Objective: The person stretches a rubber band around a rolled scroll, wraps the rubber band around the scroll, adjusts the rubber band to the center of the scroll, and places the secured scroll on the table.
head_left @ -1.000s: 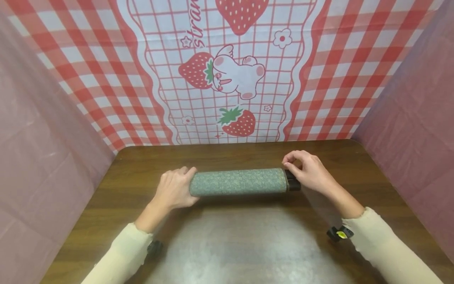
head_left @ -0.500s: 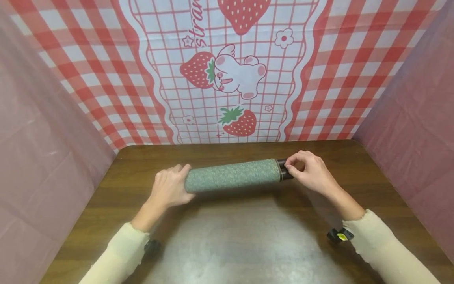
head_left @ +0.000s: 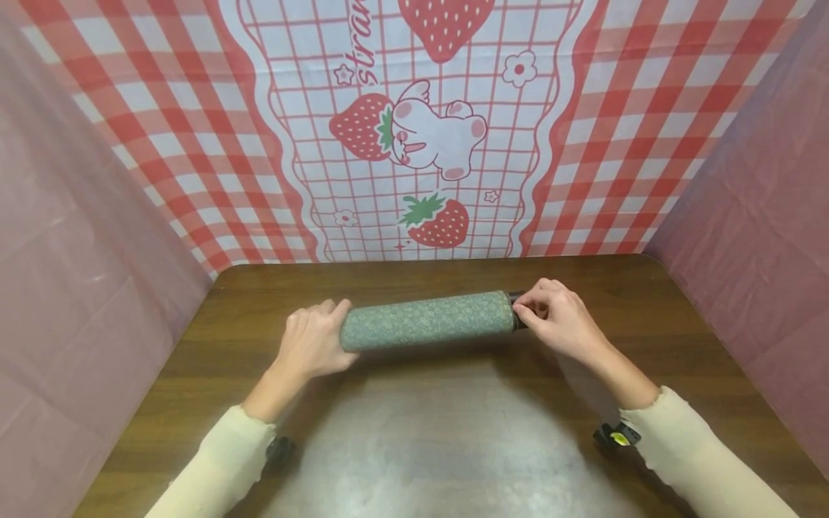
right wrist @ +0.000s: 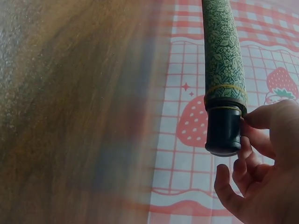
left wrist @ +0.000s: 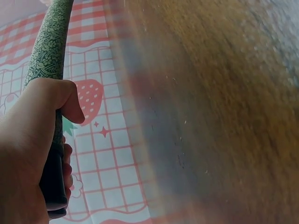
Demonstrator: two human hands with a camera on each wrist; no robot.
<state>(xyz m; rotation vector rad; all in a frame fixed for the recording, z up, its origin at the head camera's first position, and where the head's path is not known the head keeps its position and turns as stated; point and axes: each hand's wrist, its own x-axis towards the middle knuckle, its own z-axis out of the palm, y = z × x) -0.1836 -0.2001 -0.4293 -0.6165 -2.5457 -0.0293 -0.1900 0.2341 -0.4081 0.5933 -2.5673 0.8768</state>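
A rolled scroll [head_left: 427, 321] in green leaf-patterned cloth is held above the table, its right end slightly higher in the head view. My left hand [head_left: 312, 338] grips its left end. In the left wrist view the thumb lies over the patterned cloth [left wrist: 49, 46], and the fingers wrap behind the dark roller ends [left wrist: 53, 179]. My right hand [head_left: 560, 320] pinches at the scroll's right end, thumb and forefinger at the cloth's rim. A dark roller knob [right wrist: 224, 130] sticks out there in the right wrist view, below a thin gold line [right wrist: 226, 87].
The brown wooden table [head_left: 414, 446] lies below, with a bright glare in its middle. Behind it hangs a red-and-white checked cloth [head_left: 622, 144] printed with strawberries. Pink curtains [head_left: 78, 252] close off both sides.
The scroll's right end has risen from level, and the scroll has shifted slightly left. My right hand's fingertips have moved left from the dark knobs to the cloth's rim.
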